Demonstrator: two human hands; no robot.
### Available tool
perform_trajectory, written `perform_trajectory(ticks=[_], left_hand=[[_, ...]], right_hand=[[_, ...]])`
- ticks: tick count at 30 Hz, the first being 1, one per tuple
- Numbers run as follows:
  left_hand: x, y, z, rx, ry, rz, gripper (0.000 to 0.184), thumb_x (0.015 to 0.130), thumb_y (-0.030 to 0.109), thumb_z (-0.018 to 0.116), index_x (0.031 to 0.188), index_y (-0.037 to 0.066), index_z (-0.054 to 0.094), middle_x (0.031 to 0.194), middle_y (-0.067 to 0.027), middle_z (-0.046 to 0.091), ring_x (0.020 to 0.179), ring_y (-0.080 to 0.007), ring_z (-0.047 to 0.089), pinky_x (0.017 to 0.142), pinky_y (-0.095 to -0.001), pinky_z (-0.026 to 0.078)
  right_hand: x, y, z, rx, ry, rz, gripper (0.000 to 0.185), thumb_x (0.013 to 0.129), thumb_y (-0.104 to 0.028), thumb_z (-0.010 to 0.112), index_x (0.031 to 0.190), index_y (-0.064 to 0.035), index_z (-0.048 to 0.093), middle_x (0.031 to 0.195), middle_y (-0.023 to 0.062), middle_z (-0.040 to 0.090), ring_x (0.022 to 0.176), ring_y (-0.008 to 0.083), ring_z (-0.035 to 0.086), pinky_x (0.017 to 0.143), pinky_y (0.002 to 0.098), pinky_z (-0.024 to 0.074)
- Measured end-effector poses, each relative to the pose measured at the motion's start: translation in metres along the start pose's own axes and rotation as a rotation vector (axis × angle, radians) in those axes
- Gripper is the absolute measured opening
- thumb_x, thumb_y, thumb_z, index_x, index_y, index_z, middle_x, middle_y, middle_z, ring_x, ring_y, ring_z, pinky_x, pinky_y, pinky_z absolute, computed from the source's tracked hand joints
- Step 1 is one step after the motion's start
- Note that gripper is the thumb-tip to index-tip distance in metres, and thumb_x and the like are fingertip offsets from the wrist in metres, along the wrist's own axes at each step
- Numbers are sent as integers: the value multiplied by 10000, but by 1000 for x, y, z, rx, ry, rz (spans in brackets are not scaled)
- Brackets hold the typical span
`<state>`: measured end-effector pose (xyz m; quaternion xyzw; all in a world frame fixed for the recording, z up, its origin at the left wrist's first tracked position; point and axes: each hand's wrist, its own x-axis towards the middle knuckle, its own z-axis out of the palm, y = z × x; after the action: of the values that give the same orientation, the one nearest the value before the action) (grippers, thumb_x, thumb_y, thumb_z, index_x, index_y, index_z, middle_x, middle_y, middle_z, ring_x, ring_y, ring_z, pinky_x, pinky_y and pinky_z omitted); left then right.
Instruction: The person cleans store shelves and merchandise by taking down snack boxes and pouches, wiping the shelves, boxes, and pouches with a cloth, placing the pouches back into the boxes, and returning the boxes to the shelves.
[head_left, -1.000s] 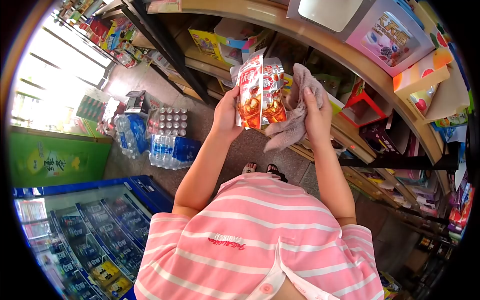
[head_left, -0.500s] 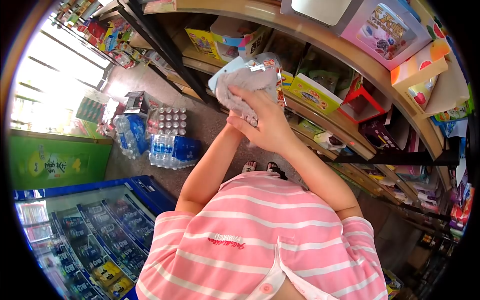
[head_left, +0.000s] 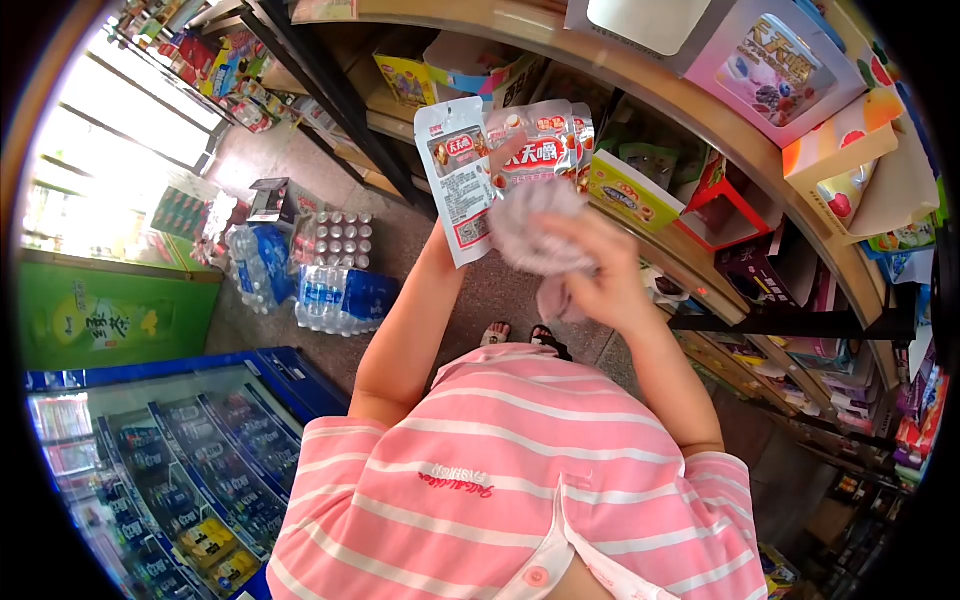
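Note:
My left hand [head_left: 506, 154] is mostly hidden behind several fanned-out snack pouches, with part of a finger or thumb showing across them. One pouch [head_left: 458, 195] shows its white, printed back, and another pouch [head_left: 545, 150] its silver front with red lettering. A greyish-pink cleaning cloth [head_left: 533, 228] is bunched in my right hand [head_left: 607, 275]. The cloth overlaps the lower part of the silver-fronted pouch and hangs down below my fingers. Both cloth and right hand are blurred by motion.
Wooden shelves [head_left: 690, 270] with snack boxes curve along the right, a yellow box [head_left: 632, 190] and a red box [head_left: 735, 215] among them. Packs of bottled water [head_left: 345, 300] and cans [head_left: 343, 240] stand on the floor at left. A blue-framed chiller [head_left: 270, 375] is at lower left.
The cloth covered the pouches before. My right hand has moved right and down with it, and the pouches now show, spread in my left hand.

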<state>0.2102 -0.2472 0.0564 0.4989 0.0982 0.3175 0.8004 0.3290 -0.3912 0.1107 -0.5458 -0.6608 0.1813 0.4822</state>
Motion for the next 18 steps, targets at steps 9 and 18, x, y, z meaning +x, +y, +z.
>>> perform_trajectory(ticks=[9,18], left_hand=[[3,-2,35,-467,179,8,494,921,264,445,1348,44,330,1299,-140,436,1140,-234,483,963,-343,392],[-8,18,12,-179,349,-55,431,902,271,476,1246,12,483,1276,-144,456,1003,-196,563,845,-307,476]], right_hand=[[14,15,38,-683,167,-48,599,628,-22,622,1210,-62,487,1000,138,522,1011,317,477,850,428,373],[-20,60,-2,-249,261,44,432,644,-12,584,1070,-77,569,944,99,594,925,263,566,785,359,453]])
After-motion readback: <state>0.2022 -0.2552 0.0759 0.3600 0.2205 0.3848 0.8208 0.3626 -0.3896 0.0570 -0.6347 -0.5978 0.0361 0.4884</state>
